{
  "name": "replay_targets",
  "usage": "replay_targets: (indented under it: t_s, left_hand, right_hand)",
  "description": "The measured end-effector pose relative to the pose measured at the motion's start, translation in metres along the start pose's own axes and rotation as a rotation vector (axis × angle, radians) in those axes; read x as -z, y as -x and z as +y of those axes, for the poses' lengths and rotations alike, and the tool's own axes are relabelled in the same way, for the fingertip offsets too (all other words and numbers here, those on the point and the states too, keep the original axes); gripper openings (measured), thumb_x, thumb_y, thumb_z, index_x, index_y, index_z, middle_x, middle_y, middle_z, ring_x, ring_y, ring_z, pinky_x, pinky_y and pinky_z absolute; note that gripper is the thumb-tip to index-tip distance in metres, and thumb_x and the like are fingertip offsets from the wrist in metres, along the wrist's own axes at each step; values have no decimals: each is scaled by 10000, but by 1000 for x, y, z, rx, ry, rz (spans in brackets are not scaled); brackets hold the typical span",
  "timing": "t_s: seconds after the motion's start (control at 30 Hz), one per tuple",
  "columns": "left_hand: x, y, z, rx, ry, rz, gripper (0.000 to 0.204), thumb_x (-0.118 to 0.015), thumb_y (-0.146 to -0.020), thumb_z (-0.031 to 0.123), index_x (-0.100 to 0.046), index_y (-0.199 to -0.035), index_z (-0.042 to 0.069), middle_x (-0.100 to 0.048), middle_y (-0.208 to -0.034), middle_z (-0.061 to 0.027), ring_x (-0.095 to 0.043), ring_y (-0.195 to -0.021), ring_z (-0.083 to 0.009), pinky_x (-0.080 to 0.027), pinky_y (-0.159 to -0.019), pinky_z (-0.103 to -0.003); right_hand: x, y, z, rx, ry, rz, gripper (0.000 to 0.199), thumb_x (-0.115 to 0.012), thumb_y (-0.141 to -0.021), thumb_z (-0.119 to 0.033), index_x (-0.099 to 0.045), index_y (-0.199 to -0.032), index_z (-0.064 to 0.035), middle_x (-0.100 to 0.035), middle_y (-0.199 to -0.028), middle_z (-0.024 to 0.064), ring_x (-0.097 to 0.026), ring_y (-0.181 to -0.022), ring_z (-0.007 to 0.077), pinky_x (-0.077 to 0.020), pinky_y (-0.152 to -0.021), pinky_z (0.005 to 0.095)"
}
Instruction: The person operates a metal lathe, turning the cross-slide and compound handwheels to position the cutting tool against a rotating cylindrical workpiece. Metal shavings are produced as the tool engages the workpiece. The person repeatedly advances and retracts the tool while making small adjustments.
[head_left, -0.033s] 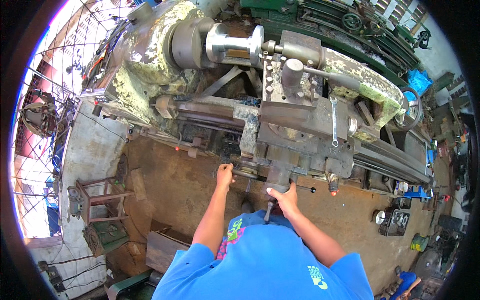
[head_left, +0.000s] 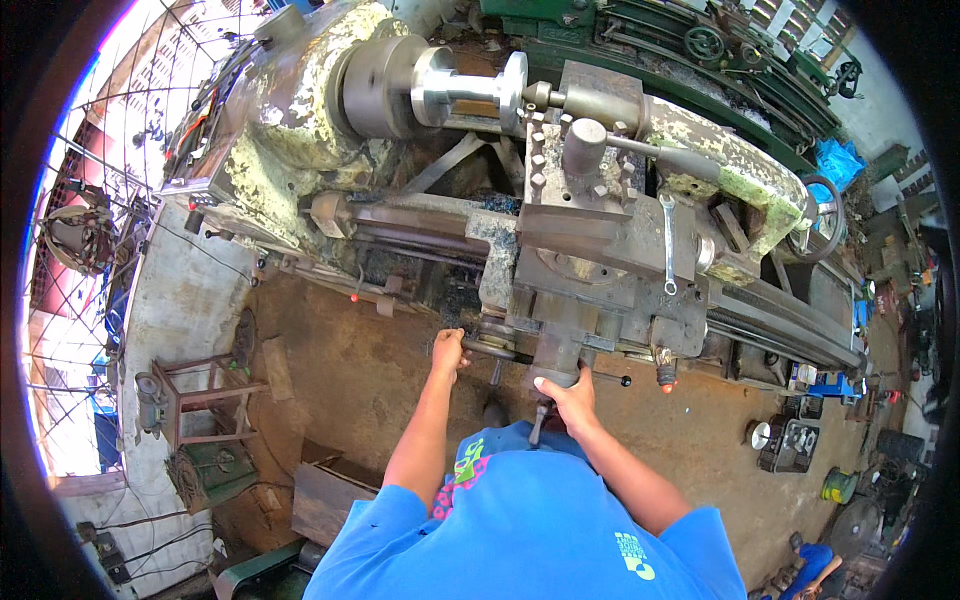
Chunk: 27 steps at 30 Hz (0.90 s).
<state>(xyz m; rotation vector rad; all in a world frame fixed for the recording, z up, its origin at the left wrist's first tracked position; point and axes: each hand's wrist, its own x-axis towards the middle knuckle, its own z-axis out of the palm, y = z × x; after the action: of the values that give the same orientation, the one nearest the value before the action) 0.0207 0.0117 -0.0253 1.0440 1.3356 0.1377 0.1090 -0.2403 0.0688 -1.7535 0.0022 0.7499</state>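
I stand at a large metal lathe with worn cream paint. My left hand is closed around the rim or handle of the carriage handwheel, below the carriage. To its right, my right hand wraps the round collar of the cross-slide, thumb on top; a crank handle hangs just below it. A shiny spool-shaped metal workpiece spans from the dark chuck to the tailstock centre. The tool post stands in front of it, over the carriage; the cutting tip is hard to make out.
A combination spanner lies on the carriage. A red-tipped lever sticks out right of my right hand. Behind stands a green lathe. A wooden stool frame is at left, a crate at right; another person is lower right.
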Motion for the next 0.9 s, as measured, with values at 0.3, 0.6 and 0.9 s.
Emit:
replay_targets:
  t_s: [0.3, 0.6, 0.9]
  left_hand:
    - [-32, 9, -14, -104, -59, 153, 202, -523, -964, 234, -515, -1038, 46, -575, -737, -88, -541, -543, -176, -447, -472, -343]
    - [-28, 25, -3, -119, -79, 99, 372, -568, -952, 255, -488, -1253, 53, -607, -809, -101, -572, -576, -179, -454, -474, -328]
    - [-45, 31, -15, -137, -270, 245, 999, -661, -881, 335, -1, -1503, -85, -667, -1000, -281, -683, -763, -367, -544, -726, -400]
  right_hand:
    - [23, -29, 73, -255, -881, -522, 907, -814, -682, -241, -355, -1452, -107, -587, -1242, 137, -611, -1088, 302, -543, -910, 440]
    - [29, -20, 51, -223, -548, -429, 957, -816, -689, -292, -312, -1482, -113, -541, -1309, 130, -573, -1153, 313, -527, -907, 463]
    - [37, -42, 84, -233, -730, -660, 885, -826, -693, -438, -430, -1405, -92, -569, -1293, 157, -573, -1170, 351, -484, -971, 538]
